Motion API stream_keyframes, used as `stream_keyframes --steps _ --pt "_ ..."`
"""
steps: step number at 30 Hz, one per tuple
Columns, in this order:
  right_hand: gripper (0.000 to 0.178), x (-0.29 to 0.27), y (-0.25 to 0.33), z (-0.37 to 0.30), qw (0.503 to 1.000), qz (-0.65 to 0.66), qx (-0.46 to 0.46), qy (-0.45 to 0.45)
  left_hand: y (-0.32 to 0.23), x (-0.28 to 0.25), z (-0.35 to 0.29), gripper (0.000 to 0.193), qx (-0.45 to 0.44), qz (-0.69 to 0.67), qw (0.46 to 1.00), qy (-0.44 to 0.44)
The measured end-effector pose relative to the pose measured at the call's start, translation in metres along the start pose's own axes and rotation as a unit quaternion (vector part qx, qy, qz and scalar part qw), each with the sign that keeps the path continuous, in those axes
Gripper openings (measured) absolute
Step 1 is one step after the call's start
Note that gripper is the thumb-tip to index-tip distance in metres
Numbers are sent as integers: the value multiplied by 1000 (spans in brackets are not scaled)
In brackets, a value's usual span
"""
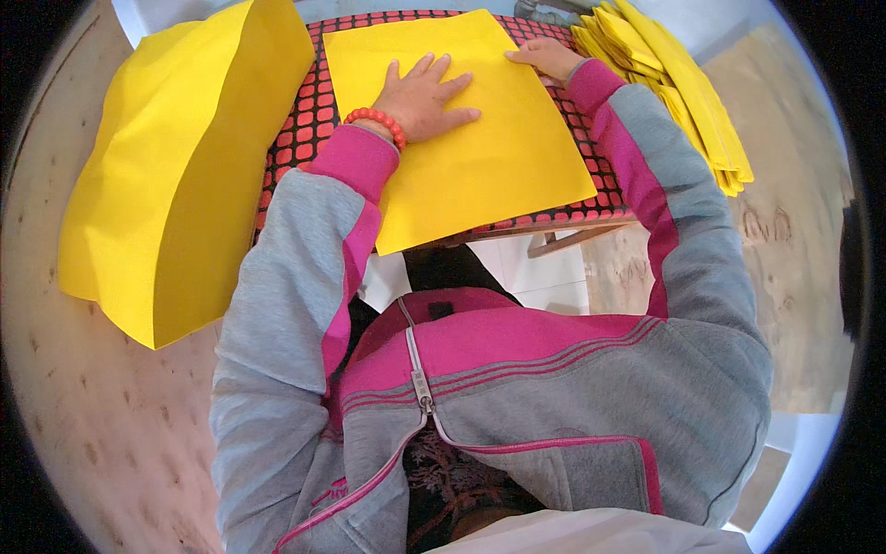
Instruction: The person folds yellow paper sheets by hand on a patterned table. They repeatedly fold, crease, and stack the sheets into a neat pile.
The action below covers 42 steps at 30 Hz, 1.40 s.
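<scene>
A flat yellow sheet of cloth-like material (484, 171) lies on the table, its near left corner reaching past the front edge. Pressed palm down on its upper part is my left hand (420, 100), fingers spread, with a red bead bracelet at the wrist. My right hand (551, 61) is at the sheet's far right edge, thumb on top and the other fingers curled beneath, gripping it. Whether the sheet is one layer or a folded bag, I cannot tell.
A large yellow piece with a folded side (152, 175) stands at the left, beside the table. The tabletop has a red and black checkered cover (293, 138). At the right lies a stack of folded yellow pieces (688, 88), next to a wooden board (784, 138).
</scene>
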State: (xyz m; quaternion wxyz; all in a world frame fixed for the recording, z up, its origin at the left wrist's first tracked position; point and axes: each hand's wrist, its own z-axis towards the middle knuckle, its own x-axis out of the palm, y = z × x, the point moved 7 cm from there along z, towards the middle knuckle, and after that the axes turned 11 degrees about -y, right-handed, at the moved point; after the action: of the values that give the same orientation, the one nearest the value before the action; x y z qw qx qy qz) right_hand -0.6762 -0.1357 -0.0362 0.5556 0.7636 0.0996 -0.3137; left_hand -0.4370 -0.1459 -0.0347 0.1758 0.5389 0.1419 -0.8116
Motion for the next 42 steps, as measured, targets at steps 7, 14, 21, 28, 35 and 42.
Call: stream_keyframes --steps 7,14,21,28,35,42 --pt "27 -5 -21 -37 997 50 17 53 0 -2 2 75 -6 -12 1000 19" --pt "24 7 22 -62 955 -174 -233 -63 3 -6 -3 89 -20 -38 999 31" --pt "23 26 48 -107 763 -434 -426 -221 4 -8 -8 106 -76 -8 996 38" --pt "30 3 3 -43 988 75 107 82 5 -7 -8 107 -81 -11 996 41" --pt "21 -1 16 11 993 91 68 26 17 -12 -7 99 -72 -83 993 42" --pt "8 60 75 -52 630 -511 -547 -208 18 -22 -10 91 -27 9 999 22"
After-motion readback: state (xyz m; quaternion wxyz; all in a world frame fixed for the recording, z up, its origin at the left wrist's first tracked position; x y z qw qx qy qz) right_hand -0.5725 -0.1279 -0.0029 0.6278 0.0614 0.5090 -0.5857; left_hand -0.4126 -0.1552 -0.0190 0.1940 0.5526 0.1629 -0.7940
